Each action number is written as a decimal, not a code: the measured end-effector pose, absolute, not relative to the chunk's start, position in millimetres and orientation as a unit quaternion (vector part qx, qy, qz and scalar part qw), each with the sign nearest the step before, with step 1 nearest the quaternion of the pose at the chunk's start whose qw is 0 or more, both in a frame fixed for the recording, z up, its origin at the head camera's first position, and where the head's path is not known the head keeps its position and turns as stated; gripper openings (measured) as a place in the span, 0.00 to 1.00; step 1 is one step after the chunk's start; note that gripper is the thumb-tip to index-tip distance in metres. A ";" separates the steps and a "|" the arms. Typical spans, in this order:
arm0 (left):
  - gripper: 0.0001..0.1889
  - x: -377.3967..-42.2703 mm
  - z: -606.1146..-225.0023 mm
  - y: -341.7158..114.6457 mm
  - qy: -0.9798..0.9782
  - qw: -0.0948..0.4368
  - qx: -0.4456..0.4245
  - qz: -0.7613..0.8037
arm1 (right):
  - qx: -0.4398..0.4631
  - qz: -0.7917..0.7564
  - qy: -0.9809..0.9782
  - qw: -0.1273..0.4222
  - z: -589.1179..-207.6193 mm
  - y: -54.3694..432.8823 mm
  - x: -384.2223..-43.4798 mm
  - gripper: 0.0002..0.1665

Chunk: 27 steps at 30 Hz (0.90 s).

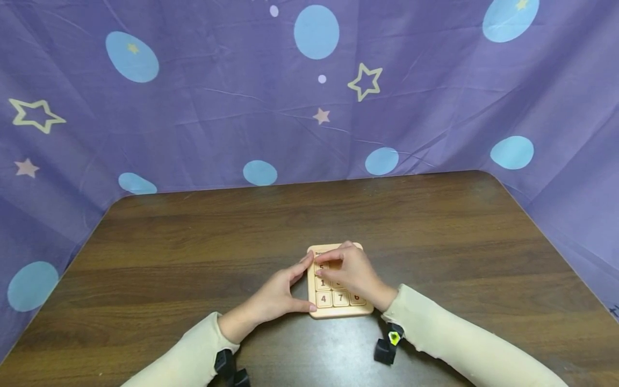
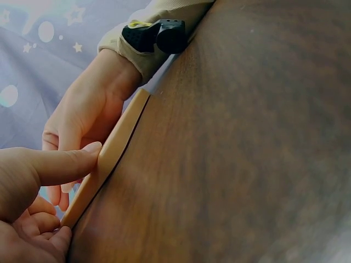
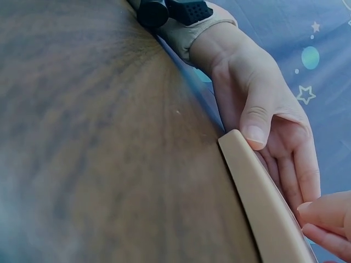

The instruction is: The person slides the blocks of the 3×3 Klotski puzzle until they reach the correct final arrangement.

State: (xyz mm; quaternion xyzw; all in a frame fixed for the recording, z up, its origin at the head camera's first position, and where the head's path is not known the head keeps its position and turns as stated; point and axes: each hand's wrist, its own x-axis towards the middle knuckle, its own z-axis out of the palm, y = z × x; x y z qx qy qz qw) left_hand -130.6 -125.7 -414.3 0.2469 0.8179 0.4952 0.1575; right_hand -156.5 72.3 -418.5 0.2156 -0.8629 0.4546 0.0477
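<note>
A wooden number slide puzzle lies on the table, its square tiles printed with digits. My left hand holds its left side, thumb at the near corner and fingers farther up the edge. In the right wrist view, the left thumb presses against the frame's corner. My right hand reaches over the puzzle from the right and covers several tiles. Its index finger and thumb stand apart, their tips above and below the tile marked 5. Tiles 4 and 7 show in the near row.
The brown wooden table reaches back to a purple curtain with stars and blue dots. Black wrist cameras are strapped over both pale sleeves; the right one hangs beside the puzzle's near right corner.
</note>
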 end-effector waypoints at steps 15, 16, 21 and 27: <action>0.51 -131.7 -415.7 -124.9 0.814 0.150 0.251 0.501 | 0.206 0.451 -0.866 0.067 -418.4 66.6 -155.3 0.14; 0.51 -131.6 -415.5 -124.7 0.814 0.150 0.251 0.502 | 0.205 0.451 -0.866 0.068 -418.9 66.4 -155.3 0.14; 0.51 -131.5 -415.4 -124.2 0.813 0.150 0.252 0.502 | 0.196 0.447 -0.870 0.070 -419.7 65.9 -154.5 0.15; 0.51 -130.7 -415.2 -124.5 0.814 0.153 0.248 0.502 | 0.190 0.444 -0.873 0.069 -419.1 66.0 -152.6 0.14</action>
